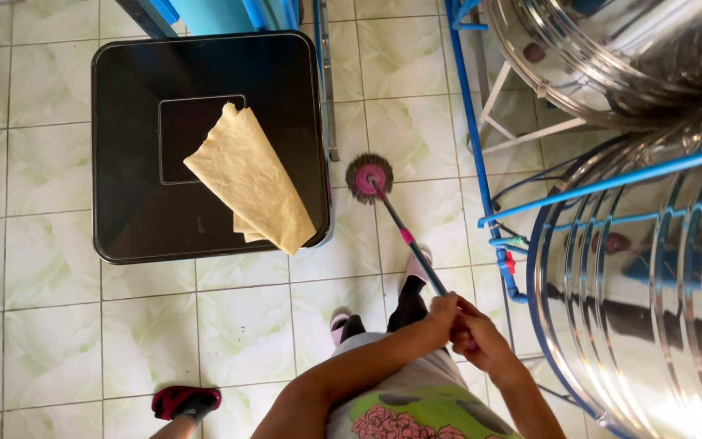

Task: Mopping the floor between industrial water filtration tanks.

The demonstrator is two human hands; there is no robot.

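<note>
below the head camera, a mop (370, 177) is held by both hands over a floor (50, 325) of pale green and white marbled tiles. the left hand (440, 315) is closed around the upper end of the mop's handle (410, 242), and the right hand (481, 337) is closed around the same handle just behind it, the two hands touching each other. the handle is seen slanting away from the hands, dark along most of its length with a pink band partway down. at its far end the round mop head, pink in the middle with a brownish fringe, is pressed flat on the tiles, just beside the right edge of a black square table (132, 219).

on that table a yellow cloth (249, 179) is laid loosely folded, slanting from the middle toward the near right corner, where its end hangs slightly over the rim. a smaller square panel is set into the table top, partly covered by the cloth.

to the right, large shiny steel tanks (611, 57) are seen standing within blue metal frames (481, 146), close by the hands. two feet in pink slippers (418, 262) are placed on the tiles beneath the handle. a light skirt and a flowered green top (416, 415) are seen at the bottom edge. at the lower left, another foot in a red and black sandal (186, 401) is seen on the tiles, well apart from the mop.
</note>
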